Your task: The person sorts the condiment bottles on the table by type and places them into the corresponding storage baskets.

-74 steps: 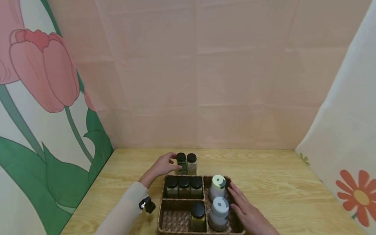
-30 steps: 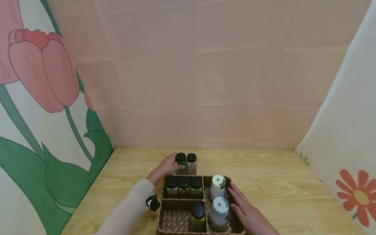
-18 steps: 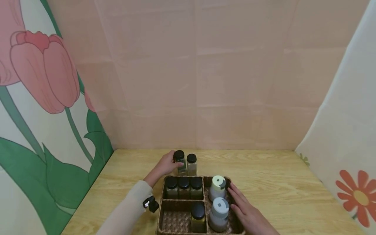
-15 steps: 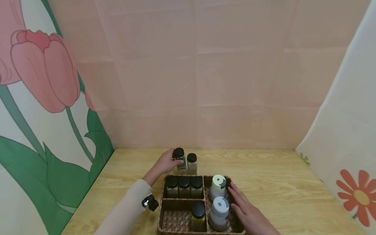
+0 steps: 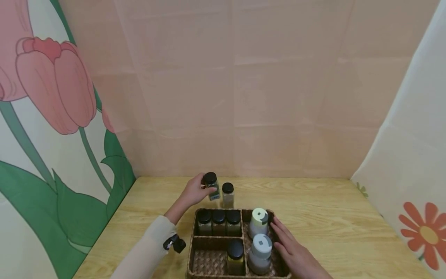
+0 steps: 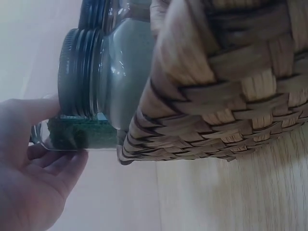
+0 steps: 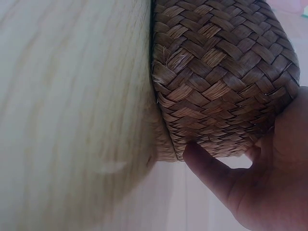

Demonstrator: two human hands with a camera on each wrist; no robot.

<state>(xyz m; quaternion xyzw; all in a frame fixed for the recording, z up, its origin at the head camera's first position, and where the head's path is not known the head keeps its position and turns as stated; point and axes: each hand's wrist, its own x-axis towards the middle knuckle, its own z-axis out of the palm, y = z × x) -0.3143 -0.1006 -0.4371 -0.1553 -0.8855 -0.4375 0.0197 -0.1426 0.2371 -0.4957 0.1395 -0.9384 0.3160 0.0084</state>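
My left hand grips a black-lidded spice jar with dark green contents, tilted behind the woven basket. Beside it stands a second spice jar with pale contents. In the left wrist view, a greyish jar partly covers the green-filled jar, with thumb and fingers about the latter's lid end. My right hand rests against the basket's right side with its visible fingers extended. The right wrist view shows a fingertip touching the outer woven wall; other fingers are mostly hidden.
Inside the basket, a row of black-lidded jars fills the back left section. A jar with yellowish contents stands in the front left section. The right section holds a yellow-capped bottle and a white-capped bottle.
My left hand has closed its fingers on the green-filled jar, lifted it and shifted it slightly left, away from the pale jar. The right hand and basket have stayed put.
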